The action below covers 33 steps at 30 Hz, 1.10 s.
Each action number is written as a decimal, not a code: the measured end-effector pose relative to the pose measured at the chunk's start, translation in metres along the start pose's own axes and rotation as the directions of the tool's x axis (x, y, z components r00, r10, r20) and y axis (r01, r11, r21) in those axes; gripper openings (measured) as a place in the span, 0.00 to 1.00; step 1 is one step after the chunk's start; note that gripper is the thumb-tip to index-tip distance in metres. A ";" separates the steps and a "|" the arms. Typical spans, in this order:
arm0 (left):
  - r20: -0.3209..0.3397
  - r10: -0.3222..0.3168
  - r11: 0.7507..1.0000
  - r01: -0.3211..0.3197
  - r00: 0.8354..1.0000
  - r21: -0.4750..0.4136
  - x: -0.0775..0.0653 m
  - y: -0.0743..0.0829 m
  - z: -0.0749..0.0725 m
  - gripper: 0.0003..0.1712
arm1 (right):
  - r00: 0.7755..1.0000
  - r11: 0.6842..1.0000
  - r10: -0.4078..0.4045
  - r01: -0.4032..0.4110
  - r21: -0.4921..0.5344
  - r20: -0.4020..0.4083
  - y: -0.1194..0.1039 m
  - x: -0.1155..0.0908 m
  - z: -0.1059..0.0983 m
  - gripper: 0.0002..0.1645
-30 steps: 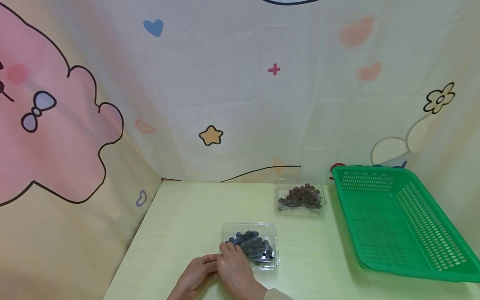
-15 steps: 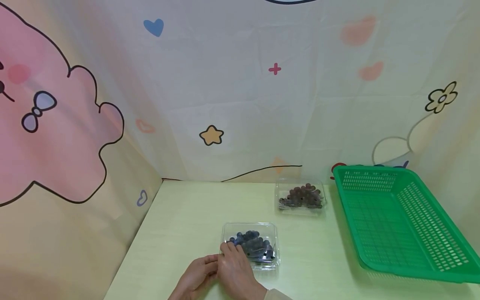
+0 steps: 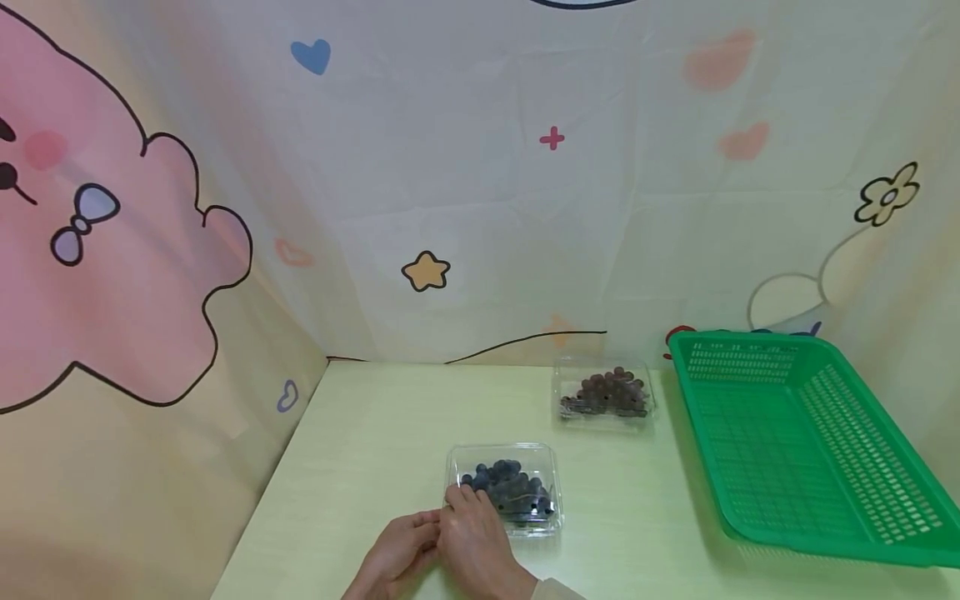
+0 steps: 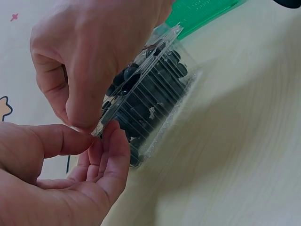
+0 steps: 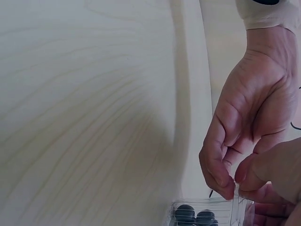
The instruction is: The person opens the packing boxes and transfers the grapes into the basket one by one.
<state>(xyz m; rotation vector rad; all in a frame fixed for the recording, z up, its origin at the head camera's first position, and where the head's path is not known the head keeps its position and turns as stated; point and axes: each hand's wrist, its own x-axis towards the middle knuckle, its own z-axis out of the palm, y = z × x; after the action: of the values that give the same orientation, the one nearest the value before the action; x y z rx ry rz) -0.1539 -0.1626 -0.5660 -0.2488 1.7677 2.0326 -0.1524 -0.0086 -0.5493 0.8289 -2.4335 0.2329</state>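
Beige sleeve [image 3: 553, 590] at its wrist, the right hand [image 3: 477, 537] arches over the near left corner of a clear box [image 3: 543, 467], fingers pinching its rim; beside it the left hand [image 3: 399, 548] pinches the same corner, thumb against curled fingers. That box stands on the table [image 3: 360, 450], glossy, dark blue round fruit [image 3: 513, 492] heaped inside. I count two hands, two boxes, the second box [image 3: 567, 375] farther back with reddish fruit [image 3: 611, 392], and one green basket [image 3: 795, 467] to the right.

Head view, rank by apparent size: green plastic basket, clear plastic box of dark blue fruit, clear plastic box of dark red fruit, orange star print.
1. Green plastic basket
2. Blue-fruit box and red-fruit box: unranked; close in size, the first nearer
3. Orange star print
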 end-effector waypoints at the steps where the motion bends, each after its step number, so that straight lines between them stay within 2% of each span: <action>1: -0.002 -0.002 1.000 0.002 1.000 0.000 0.000 0.000 0.001 0.22 | 1.000 1.000 0.003 -0.003 0.002 -0.001 0.000 0.000 0.000 0.08; 8: -0.001 0.026 1.000 -0.026 1.000 0.003 0.001 -0.001 0.003 0.21 | 0.999 0.999 0.031 -0.030 0.018 -0.036 0.001 -0.002 0.001 0.08; 11: 0.003 0.020 0.999 -0.020 1.000 -0.034 0.002 -0.003 0.002 0.22 | 0.998 0.999 0.040 -0.039 0.027 -0.045 0.000 -0.001 0.000 0.08; 20: -0.006 -0.022 0.991 0.021 1.000 -0.133 0.002 -0.004 0.004 0.21 | 0.998 0.998 0.057 -0.057 0.022 -0.001 -0.001 -0.001 -0.001 0.08; 24: 0.009 -0.004 0.985 0.006 1.000 -0.171 0.001 -0.006 0.005 0.21 | 0.998 0.998 0.060 -0.060 0.009 -0.010 -0.001 -0.001 0.000 0.08; 27: 0.021 0.014 0.985 -0.010 1.000 -0.173 0.001 -0.006 0.005 0.22 | 0.998 0.998 0.056 -0.056 -0.011 -0.015 -0.001 -0.001 0.000 0.08; 33: 0.001 -0.001 0.990 0.001 1.000 -0.144 0.004 -0.004 0.006 0.22 | 0.998 0.998 0.055 -0.056 -0.034 -0.035 -0.002 -0.002 0.000 0.09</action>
<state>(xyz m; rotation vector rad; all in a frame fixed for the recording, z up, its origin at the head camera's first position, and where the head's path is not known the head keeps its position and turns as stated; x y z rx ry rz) -0.1547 -0.1559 -0.5701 -0.2923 1.6214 2.1627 -0.1504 -0.0089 -0.5505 0.7370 -2.4241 0.2229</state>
